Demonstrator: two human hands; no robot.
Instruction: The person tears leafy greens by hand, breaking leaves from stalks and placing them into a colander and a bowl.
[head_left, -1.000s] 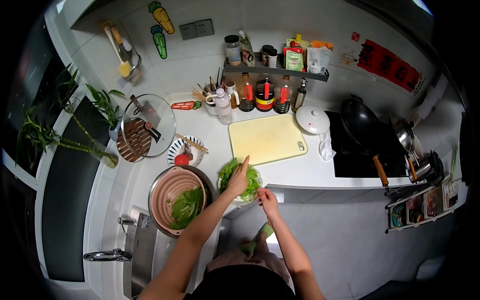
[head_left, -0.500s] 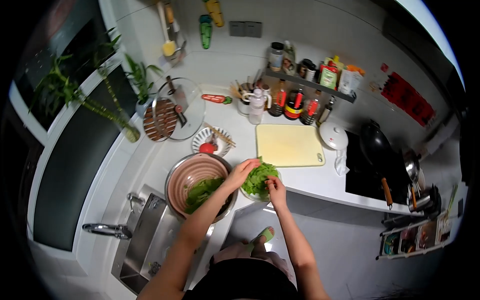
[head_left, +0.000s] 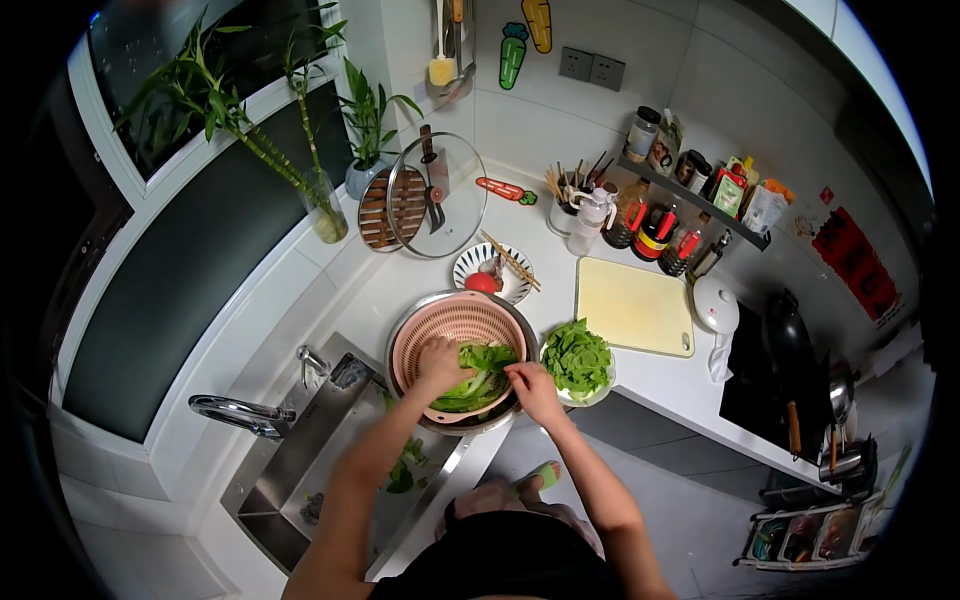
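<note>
A pink colander sits inside a steel bowl on the counter and holds green lettuce leaves. Inside it, my left hand has its fingers closed on some of the leaves. At the colander's right rim, my right hand pinches the edge of the same greens; its fingertips are partly hard to make out. Just right of the bowl, a white plate bears a heap of torn leaves, touched by neither hand.
Behind the colander, a striped plate carries a tomato and chopsticks. A yellow cutting board lies at the right. The sink and faucet are at front left. Sauce bottles stand below the shelf.
Both hands have moved left from the plate of leaves to the colander, and now hold greens there. The camera view has shifted, so the scene sits farther right.
</note>
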